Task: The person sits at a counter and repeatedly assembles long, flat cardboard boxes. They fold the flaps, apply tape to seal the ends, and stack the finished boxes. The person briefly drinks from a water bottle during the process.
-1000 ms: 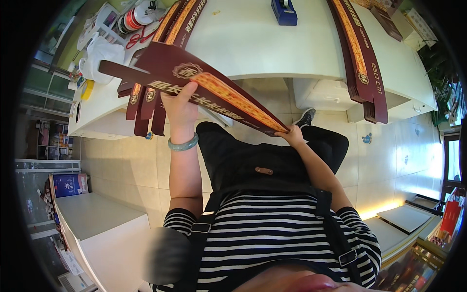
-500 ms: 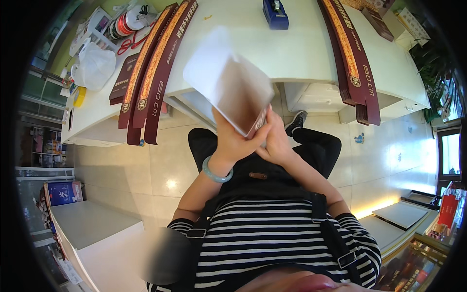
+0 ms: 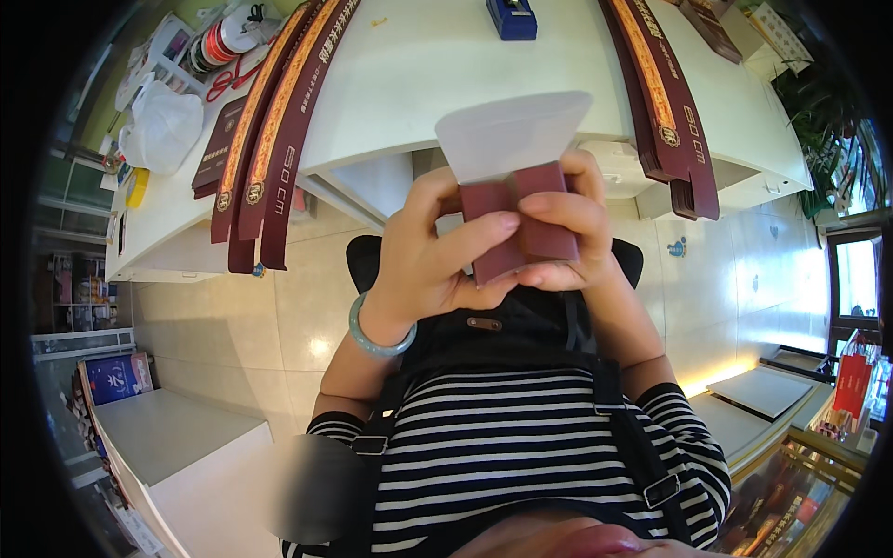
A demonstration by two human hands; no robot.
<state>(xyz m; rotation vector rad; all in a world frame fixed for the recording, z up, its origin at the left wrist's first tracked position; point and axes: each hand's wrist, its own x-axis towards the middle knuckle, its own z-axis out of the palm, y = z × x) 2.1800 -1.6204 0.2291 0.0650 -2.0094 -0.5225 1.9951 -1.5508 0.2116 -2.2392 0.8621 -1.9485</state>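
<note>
Between my hands, in front of my apron, is a small maroon cardboard box (image 3: 549, 240), partly folded, its pale inner flap (image 3: 516, 135) standing up on the far side. My left hand (image 3: 430, 246) grips the box's left side, thumb lying across a maroon panel and the other fingers mostly behind or under it. A light bangle (image 3: 377, 348) circles that wrist. From the right, my right hand (image 3: 588, 223) grips the box with its fingers curled round the side and a digit pressed on the front panel. The box's underside is hidden.
A white table (image 3: 409, 88) stands ahead, with stacks of long maroon printed cartons overhanging its edge at left (image 3: 279, 158) and right (image 3: 672, 121). At the back is a blue tape dispenser (image 3: 513, 20). Red scissors (image 3: 228, 82), ribbon spools (image 3: 216, 48) and a white plastic bag (image 3: 163, 126) lie far left.
The box has turned from its pale open inside to its maroon panels and come nearer to me. Both hands have shifted their grip, one to each side of it.
</note>
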